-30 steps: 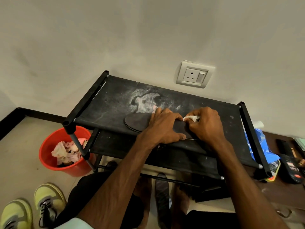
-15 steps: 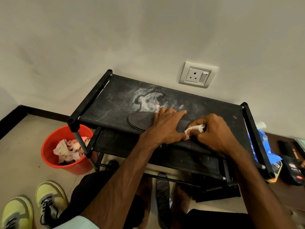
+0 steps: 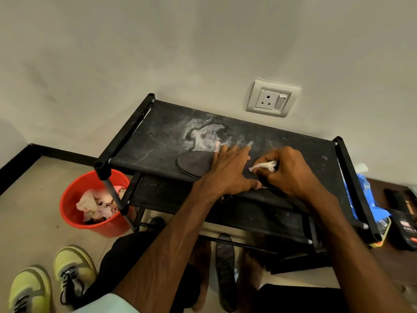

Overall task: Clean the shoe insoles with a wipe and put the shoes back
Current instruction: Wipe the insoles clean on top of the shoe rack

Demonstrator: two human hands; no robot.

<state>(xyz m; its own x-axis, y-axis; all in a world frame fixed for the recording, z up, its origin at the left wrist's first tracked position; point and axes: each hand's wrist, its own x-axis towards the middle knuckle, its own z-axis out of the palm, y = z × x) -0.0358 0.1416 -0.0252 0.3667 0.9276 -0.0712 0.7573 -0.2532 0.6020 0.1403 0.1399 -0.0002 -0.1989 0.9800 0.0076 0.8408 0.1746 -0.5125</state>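
The left hand [image 3: 228, 170] still presses flat, fingers straight, on the dark insole [image 3: 194, 162] lying atop the shoe rack [image 3: 144, 141]. The right hand [image 3: 291, 172], pinching the wipe [image 3: 265, 166], has slid from the left thumb toward 12 o'clock.

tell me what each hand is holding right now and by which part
The right hand pinches the crumpled white wipe by one end, between its fingertips. The left hand holds nothing; flat, it presses the dark insole onto the rack.
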